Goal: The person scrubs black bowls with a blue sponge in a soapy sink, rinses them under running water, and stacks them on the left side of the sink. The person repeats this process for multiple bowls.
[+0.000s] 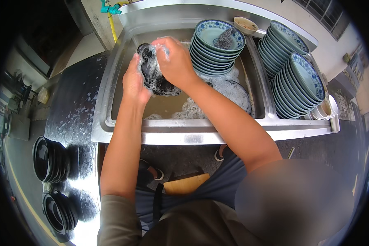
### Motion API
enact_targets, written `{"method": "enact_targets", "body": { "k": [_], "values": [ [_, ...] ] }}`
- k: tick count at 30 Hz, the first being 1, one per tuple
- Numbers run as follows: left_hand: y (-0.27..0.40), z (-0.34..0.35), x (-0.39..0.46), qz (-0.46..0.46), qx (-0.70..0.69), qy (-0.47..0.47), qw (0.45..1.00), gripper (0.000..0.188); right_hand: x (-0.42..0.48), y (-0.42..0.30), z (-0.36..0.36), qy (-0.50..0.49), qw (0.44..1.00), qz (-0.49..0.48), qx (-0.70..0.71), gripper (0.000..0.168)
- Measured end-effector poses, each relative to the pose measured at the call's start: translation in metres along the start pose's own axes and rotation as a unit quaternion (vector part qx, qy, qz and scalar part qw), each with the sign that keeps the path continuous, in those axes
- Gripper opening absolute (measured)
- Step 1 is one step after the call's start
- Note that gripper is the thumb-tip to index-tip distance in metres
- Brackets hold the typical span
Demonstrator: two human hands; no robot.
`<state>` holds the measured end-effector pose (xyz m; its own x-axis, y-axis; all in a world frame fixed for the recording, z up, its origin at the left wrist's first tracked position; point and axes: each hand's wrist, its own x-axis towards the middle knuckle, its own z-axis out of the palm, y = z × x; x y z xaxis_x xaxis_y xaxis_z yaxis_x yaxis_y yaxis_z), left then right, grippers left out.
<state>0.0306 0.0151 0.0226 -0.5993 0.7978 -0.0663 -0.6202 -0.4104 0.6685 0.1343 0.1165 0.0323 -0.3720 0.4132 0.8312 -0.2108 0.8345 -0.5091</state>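
Over the left part of a stainless-steel sink (123,92), a black bowl (149,66) is tilted and covered in suds. My left hand (133,80) supports its left side, with the thumb up along the wall. Curled over the bowl's upper right side is my right hand (174,63), foam on its fingers; whether it also has a scrubber under it is hidden. Cloudy water fills the basin beneath. Beside my right hand rises a stack of blue-patterned bowls (213,61), with a steel wool scrubber (225,39) in the top one. A foam-covered dish (233,95) lies in the water.
Leaning stacks of blue-patterned bowls (298,83) fill the right compartment, beside small pale bowls (323,109). A small bowl (246,25) rests on the back ledge. Black bowls (50,160) stand stacked on the wet left counter (77,123). A teal tap (110,9) is at the back left.
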Motion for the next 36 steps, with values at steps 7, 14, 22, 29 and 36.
{"method": "enact_targets", "body": {
  "k": [7, 14, 22, 29, 36],
  "values": [
    [0.013, 0.006, -0.01, -0.006, 0.001, 0.09, 0.996, 0.044, -0.007, 0.047, -0.018, -0.045, 0.997, 0.064, -0.002, 0.018],
    [0.011, -0.022, 0.012, 0.07, -0.026, 0.103, 0.992, 0.046, -0.022, -0.013, 0.009, -0.087, 0.995, 0.008, 0.054, 0.02],
    [0.025, -0.064, 0.029, 0.049, -0.141, 0.042, 0.988, 0.051, -0.028, -0.024, 0.014, -0.081, 0.969, -0.229, -0.051, 0.027],
    [0.027, -0.045, 0.025, 0.08, -0.169, 0.025, 0.982, 0.052, -0.015, -0.002, 0.008, 0.116, 0.99, -0.073, -0.025, 0.035],
    [0.029, -0.054, 0.02, 0.007, -0.194, -0.23, 0.954, 0.05, -0.013, 0.026, 0.002, 0.179, 0.938, 0.269, 0.126, 0.018]
  ]
}}
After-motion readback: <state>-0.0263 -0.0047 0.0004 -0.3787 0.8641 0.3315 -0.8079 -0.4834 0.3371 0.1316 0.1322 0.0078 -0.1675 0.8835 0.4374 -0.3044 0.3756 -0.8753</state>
